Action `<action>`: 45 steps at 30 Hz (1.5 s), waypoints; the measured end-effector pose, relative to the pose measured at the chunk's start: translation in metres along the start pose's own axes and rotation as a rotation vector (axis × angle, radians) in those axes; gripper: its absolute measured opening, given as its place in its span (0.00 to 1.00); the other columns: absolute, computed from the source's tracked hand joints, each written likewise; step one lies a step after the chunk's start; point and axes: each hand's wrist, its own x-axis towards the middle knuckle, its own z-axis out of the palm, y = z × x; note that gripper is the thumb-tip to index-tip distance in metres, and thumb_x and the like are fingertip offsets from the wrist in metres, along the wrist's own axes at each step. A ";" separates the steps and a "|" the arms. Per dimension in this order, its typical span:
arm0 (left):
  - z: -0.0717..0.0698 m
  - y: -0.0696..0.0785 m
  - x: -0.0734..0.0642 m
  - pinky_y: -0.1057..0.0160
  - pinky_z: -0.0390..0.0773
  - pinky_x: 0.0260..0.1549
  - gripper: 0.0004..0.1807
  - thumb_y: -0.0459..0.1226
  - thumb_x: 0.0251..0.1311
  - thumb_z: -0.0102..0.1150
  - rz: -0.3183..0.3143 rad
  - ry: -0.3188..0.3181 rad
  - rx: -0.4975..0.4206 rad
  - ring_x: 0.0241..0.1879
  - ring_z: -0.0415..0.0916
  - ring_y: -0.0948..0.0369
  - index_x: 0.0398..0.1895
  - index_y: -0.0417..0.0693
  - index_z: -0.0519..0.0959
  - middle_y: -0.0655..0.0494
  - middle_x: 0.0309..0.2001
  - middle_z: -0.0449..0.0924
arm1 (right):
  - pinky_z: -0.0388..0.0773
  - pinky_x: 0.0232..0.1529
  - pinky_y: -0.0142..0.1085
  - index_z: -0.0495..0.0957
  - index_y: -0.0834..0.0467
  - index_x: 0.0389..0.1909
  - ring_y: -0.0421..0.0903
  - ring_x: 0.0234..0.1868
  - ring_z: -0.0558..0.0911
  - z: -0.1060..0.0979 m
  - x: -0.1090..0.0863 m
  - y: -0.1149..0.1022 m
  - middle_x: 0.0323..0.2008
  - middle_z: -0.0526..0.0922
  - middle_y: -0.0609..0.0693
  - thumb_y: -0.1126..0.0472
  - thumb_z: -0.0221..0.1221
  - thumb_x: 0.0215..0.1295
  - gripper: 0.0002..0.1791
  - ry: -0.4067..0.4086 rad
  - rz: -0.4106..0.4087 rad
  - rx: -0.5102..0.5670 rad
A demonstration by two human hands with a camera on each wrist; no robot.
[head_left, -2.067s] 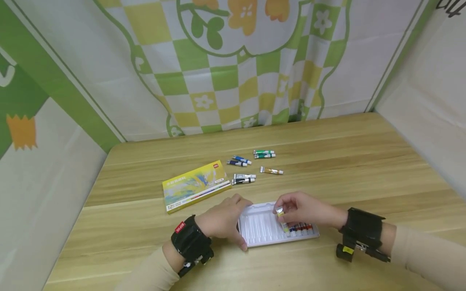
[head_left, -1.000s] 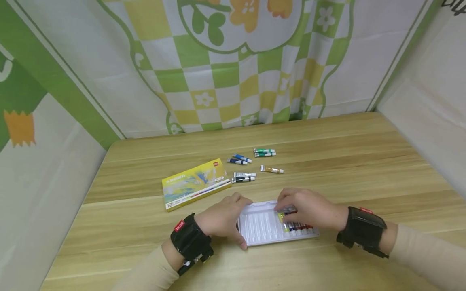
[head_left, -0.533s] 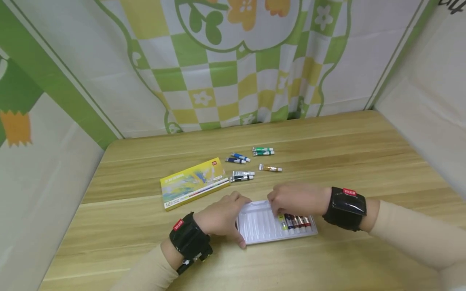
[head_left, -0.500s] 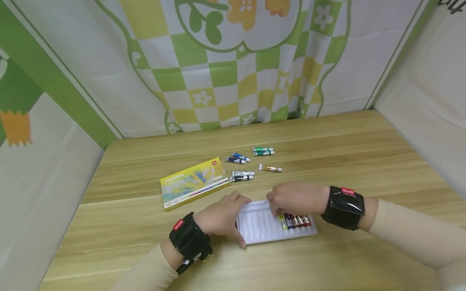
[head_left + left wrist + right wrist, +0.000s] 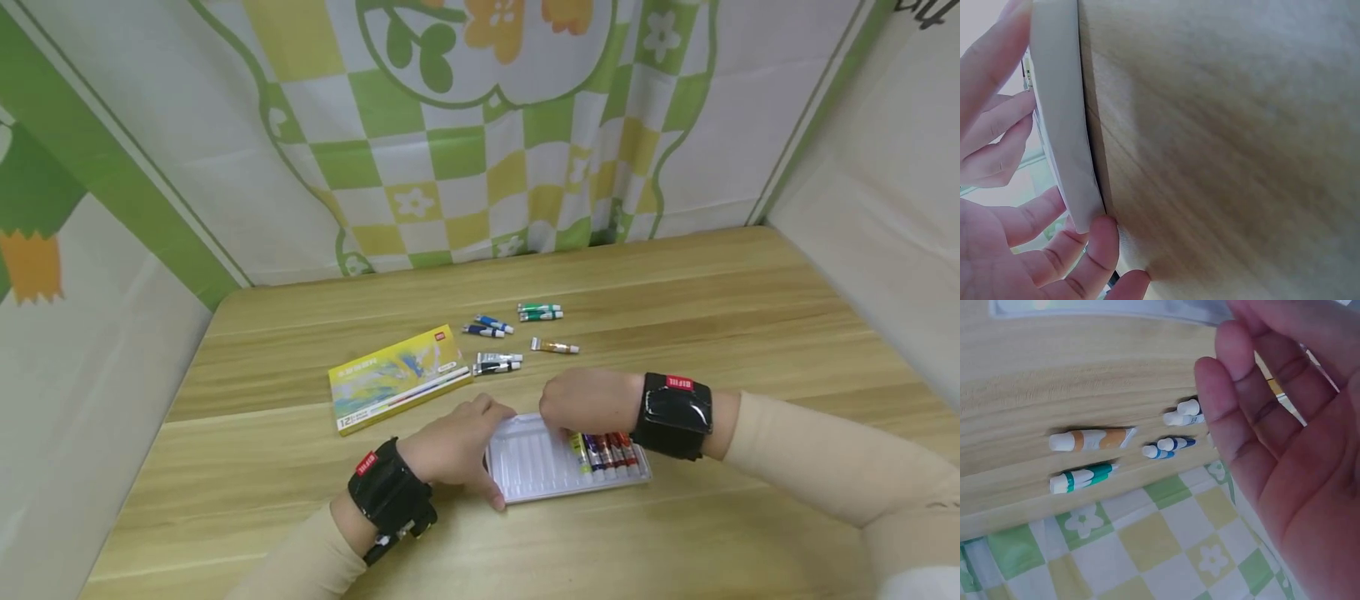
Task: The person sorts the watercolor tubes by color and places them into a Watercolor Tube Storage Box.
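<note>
My left hand grips the left end of a white plastic tray, thumb at its front corner and fingers at the back. The left wrist view shows the tray's side wall between thumb and fingers. Several paint tubes lie side by side in the tray's right half: a yellow tube, a dark blue one and reddish ones. My right hand is over the tray's back edge, its fingertips down beside the yellow tube's far end. In the right wrist view its fingers are loosely bent.
A yellow paint box lies behind my left hand. Beyond the tray lie an ochre tube, a black tube by a silvery-white one, blue tubes and green tubes. A checked curtain hangs behind.
The yellow tube, earlier pinched in my right hand, now lies in the tray beside the others. My right hand has turned over and shifted left and back; my left hand keeps its grip.
</note>
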 end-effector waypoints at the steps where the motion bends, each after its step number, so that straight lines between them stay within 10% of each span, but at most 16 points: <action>1: 0.000 0.000 0.000 0.54 0.75 0.57 0.59 0.50 0.31 0.88 0.000 -0.001 -0.001 0.56 0.70 0.54 0.70 0.38 0.69 0.48 0.59 0.71 | 0.61 0.24 0.27 0.79 0.52 0.19 0.37 0.21 0.64 0.000 0.000 0.001 0.19 0.72 0.40 0.67 0.69 0.60 0.13 0.000 -0.008 -0.010; 24: 0.002 0.000 -0.002 0.53 0.76 0.57 0.58 0.50 0.32 0.88 -0.008 -0.007 -0.004 0.56 0.70 0.54 0.70 0.39 0.69 0.48 0.59 0.71 | 0.80 0.41 0.30 0.87 0.46 0.43 0.38 0.34 0.79 0.012 -0.005 0.009 0.37 0.84 0.41 0.60 0.70 0.63 0.09 -0.026 -0.139 -0.338; 32: 0.002 -0.001 -0.001 0.53 0.76 0.56 0.58 0.50 0.32 0.88 -0.020 -0.009 -0.004 0.55 0.70 0.54 0.70 0.40 0.69 0.48 0.59 0.71 | 0.78 0.38 0.28 0.88 0.48 0.31 0.38 0.33 0.78 0.014 -0.010 0.017 0.34 0.82 0.41 0.62 0.69 0.63 0.05 0.115 -0.188 -0.262; 45: 0.002 0.000 0.002 0.53 0.77 0.54 0.58 0.51 0.32 0.88 -0.011 -0.006 0.004 0.55 0.70 0.54 0.70 0.41 0.69 0.48 0.59 0.71 | 0.79 0.37 0.30 0.87 0.51 0.29 0.37 0.27 0.74 0.006 -0.003 0.010 0.29 0.83 0.42 0.62 0.72 0.59 0.03 -0.007 -0.018 0.000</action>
